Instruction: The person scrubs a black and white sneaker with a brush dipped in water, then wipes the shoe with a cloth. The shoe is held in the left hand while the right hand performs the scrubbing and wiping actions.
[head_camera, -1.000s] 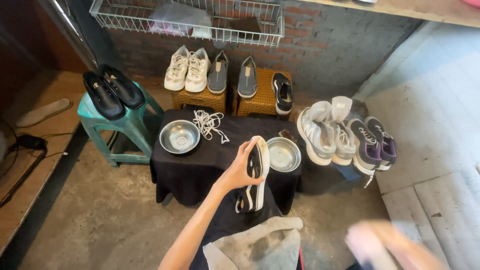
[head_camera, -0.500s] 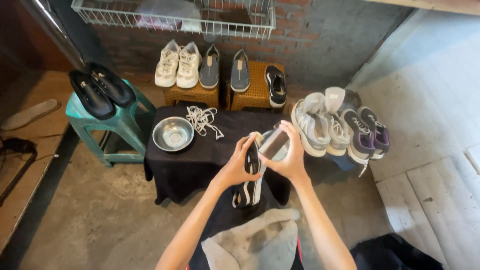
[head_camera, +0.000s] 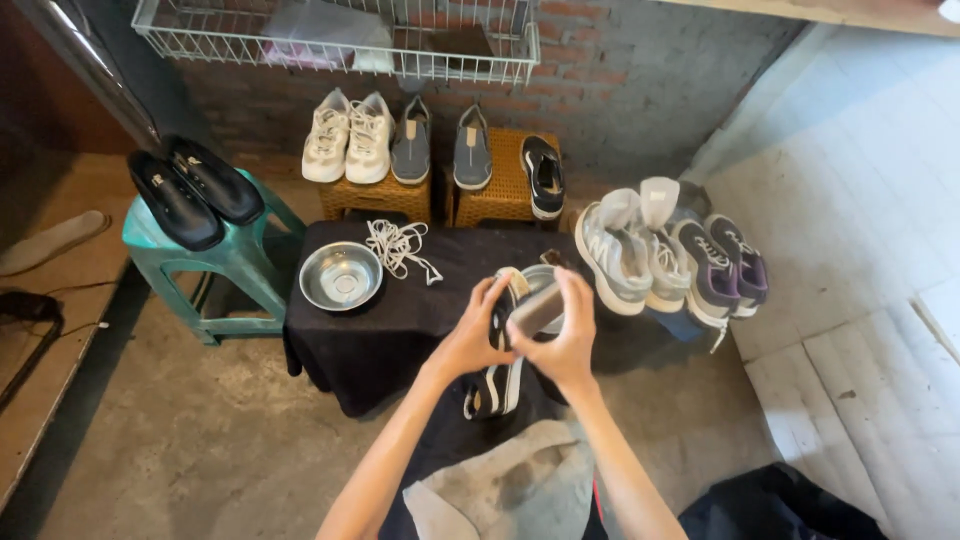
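Observation:
My left hand (head_camera: 470, 340) grips a black shoe with a white sole (head_camera: 497, 385), held upright over the black-draped table (head_camera: 400, 320). My right hand (head_camera: 565, 335) presses a small brush-like block (head_camera: 537, 308) against the upper part of that shoe. Behind the hands a steel bowl (head_camera: 545, 277) is mostly hidden. A second steel bowl (head_camera: 341, 276) and a bundle of white laces (head_camera: 397, 246) lie on the cloth to the left. A grey cloth (head_camera: 520, 485) rests on my lap.
A teal stool (head_camera: 230, 262) at left carries two black shoes (head_camera: 190, 192). Wicker stools (head_camera: 500, 195) behind hold white sneakers (head_camera: 348, 138), grey slip-ons (head_camera: 440, 145) and a black shoe (head_camera: 545, 176). Grey and purple sneakers (head_camera: 670, 255) stand at right. A wire basket (head_camera: 340, 35) hangs above.
My right hand came in from the lower right with the brush and now rests on the shoe. The left hand has kept hold of the shoe.

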